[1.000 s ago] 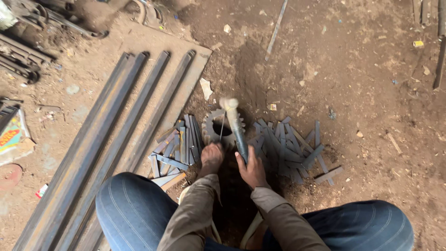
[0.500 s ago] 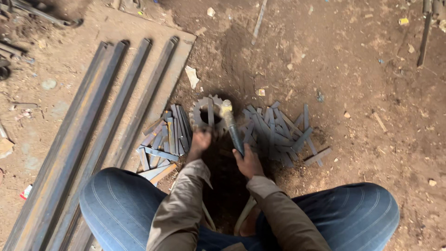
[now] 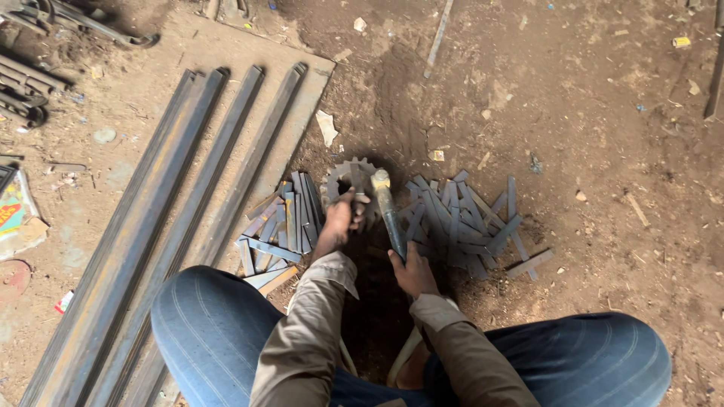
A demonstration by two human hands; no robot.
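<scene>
I squat over a dirt floor, knees in blue trousers at the bottom of the head view. My right hand (image 3: 412,271) grips the handle of a hammer (image 3: 386,202) whose pale head rests by a toothed metal gear (image 3: 339,175) lying on the ground. My left hand (image 3: 343,218) holds a short flat metal strip (image 3: 357,181) on the gear. To the left lies a pile of short grey metal strips (image 3: 283,226). A larger scatter of similar strips (image 3: 464,222) lies to the right.
Three long steel bars (image 3: 181,218) lie diagonally on a board (image 3: 302,113) at the left. Scrap metal and tools (image 3: 30,83) sit at the top left. A colourful packet (image 3: 11,211) lies at the left edge, a thin rod (image 3: 439,34) at the top.
The view has shifted slightly. The hammer head stays at the gear, and both hands keep their holds with only small movement.
</scene>
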